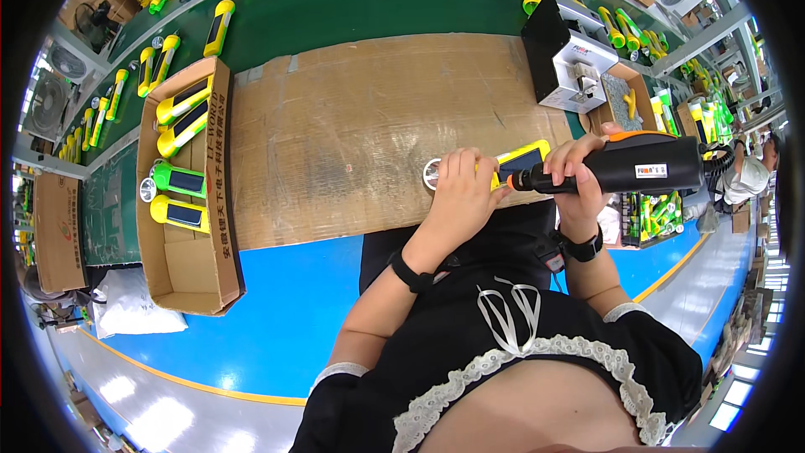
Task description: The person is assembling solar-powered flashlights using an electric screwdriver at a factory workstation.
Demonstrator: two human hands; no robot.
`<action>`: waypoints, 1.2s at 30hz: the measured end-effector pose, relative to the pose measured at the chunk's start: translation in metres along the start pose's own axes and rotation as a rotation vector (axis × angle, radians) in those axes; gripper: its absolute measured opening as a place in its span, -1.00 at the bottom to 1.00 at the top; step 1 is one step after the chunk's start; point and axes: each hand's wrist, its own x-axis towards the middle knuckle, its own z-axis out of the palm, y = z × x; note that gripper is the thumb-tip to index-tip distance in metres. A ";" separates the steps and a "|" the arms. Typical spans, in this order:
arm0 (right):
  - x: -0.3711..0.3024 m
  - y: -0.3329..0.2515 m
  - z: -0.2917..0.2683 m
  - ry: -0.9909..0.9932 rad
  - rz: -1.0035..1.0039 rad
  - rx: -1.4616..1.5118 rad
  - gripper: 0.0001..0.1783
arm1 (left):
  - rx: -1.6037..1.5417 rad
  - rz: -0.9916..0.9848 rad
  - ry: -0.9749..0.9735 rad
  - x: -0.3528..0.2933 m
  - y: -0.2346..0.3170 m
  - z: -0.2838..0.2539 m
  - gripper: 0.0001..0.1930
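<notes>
My left hand (463, 191) is closed over a yellow solar flashlight (537, 153) lying near the front edge of a cardboard sheet (386, 109). A white ring at the flashlight's end pokes out to the left of my fingers, and its dark solar panel shows on the right. My right hand (580, 180) grips a black electric screwdriver (616, 172) held level, its orange tip pointing left. That tip meets the flashlight's body beside my left fingertips; the exact contact spot and any screw are hidden.
Left of the sheet, an open carton (189, 264) holds several yellow and green flashlights. A black-and-white screw feeder box (570, 54) stands at the back right, with a small carton (629, 88) of parts beside it. More flashlights (220, 27) lie on the green bench (335, 0).
</notes>
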 end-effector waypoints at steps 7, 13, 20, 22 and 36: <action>0.002 0.002 0.005 0.034 -0.015 0.028 -0.38 | -0.029 -0.006 0.011 0.001 -0.002 0.009 -0.74; 0.010 -0.004 -0.008 0.067 -0.079 0.006 -0.39 | -0.049 -0.070 0.066 0.008 0.002 0.003 -0.87; 0.044 -0.015 -0.067 0.255 -0.235 -0.206 -0.38 | 0.039 -0.092 0.160 0.009 0.003 0.005 -0.91; 0.061 -0.017 -0.090 0.336 -0.265 -0.304 -0.47 | 0.056 -0.101 0.145 0.014 0.005 0.006 -0.91; 0.123 0.017 -0.158 0.429 -0.205 -0.596 -0.52 | 0.159 -0.115 -0.019 0.022 0.012 0.010 -0.83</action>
